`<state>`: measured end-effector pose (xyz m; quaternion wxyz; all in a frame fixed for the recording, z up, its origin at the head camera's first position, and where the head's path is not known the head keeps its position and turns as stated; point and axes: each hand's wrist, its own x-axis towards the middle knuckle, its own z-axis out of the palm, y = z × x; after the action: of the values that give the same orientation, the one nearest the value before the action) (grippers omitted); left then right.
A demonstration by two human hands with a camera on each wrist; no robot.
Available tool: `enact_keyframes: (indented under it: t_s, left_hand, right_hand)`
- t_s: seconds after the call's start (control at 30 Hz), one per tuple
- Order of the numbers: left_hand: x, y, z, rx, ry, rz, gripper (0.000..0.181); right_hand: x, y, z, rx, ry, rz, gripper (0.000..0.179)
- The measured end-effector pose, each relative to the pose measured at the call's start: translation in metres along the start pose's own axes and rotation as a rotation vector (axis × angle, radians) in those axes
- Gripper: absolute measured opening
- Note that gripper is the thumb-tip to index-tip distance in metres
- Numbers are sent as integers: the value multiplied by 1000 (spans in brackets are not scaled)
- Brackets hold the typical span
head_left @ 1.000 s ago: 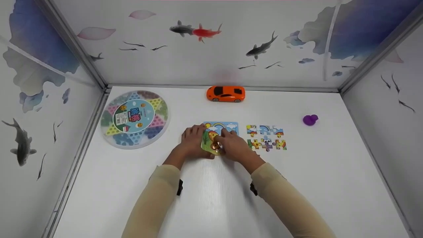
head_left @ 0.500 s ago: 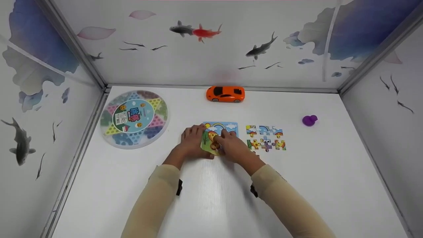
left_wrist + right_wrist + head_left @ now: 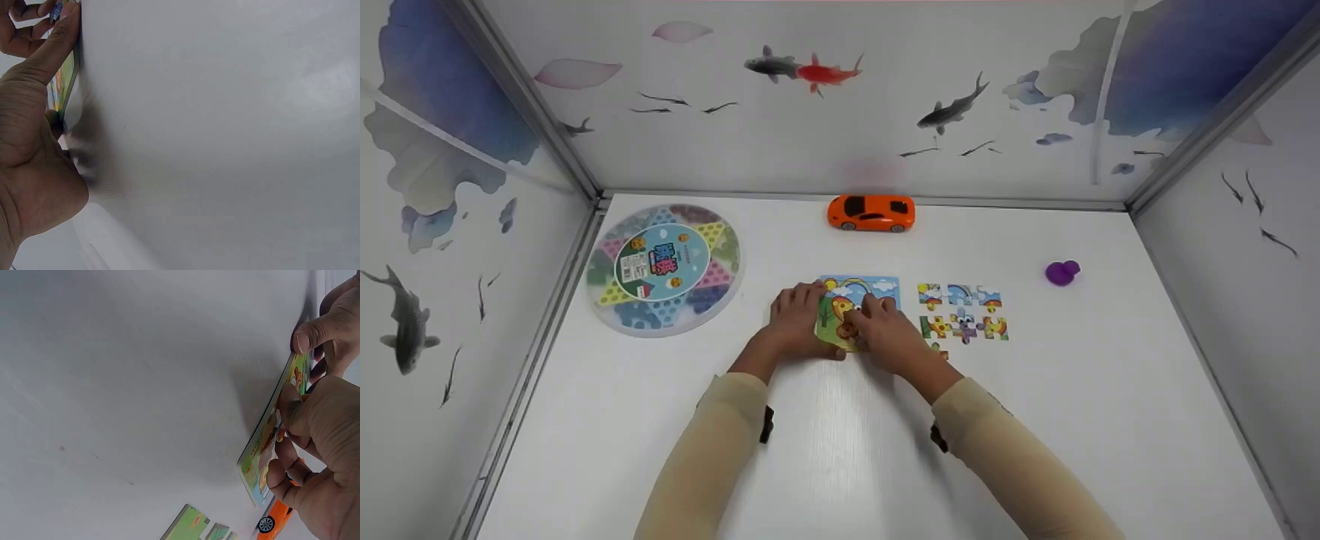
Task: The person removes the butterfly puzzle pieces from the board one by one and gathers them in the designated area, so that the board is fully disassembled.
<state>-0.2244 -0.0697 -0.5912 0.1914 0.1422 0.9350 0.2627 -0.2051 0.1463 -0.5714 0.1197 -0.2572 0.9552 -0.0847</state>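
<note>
A cartoon jigsaw board (image 3: 832,322) with a rainbow and animals lies in the middle of the table. My left hand (image 3: 796,326) grips its left side, thumb (image 3: 53,48) along the near edge and fingers by the far left corner. Over the board, my right hand (image 3: 891,334) has its thumb and fingertips (image 3: 292,408) close together on a small puzzle piece (image 3: 55,12), mostly hidden by the fingers. Right of the board lie several loose puzzle pieces (image 3: 964,325) in rows; the nearest row is partly covered by my right wrist.
An orange toy car (image 3: 871,214) stands by the back wall. A round Chinese checkers box (image 3: 664,270) lies at the back left, and a small purple toy (image 3: 1062,273) at the right. Printed walls (image 3: 840,150) enclose the table's back and sides.
My right hand shifts very slightly over the board, and a bright glint on the board beside its fingers fades. My left hand stays on the board's edge.
</note>
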Motion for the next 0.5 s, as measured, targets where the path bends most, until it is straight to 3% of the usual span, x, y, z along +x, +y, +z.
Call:
enact_keyframes:
  t_s: [0.3,0.5]
  left_hand:
    - [0,0,0,2,1,-3,128]
    - [0,0,0,17,1,-9,126]
  right_hand:
    - [-2,-4,0,-24,2,-11,52]
    - [-4,-3,1,-29,24,-50,46]
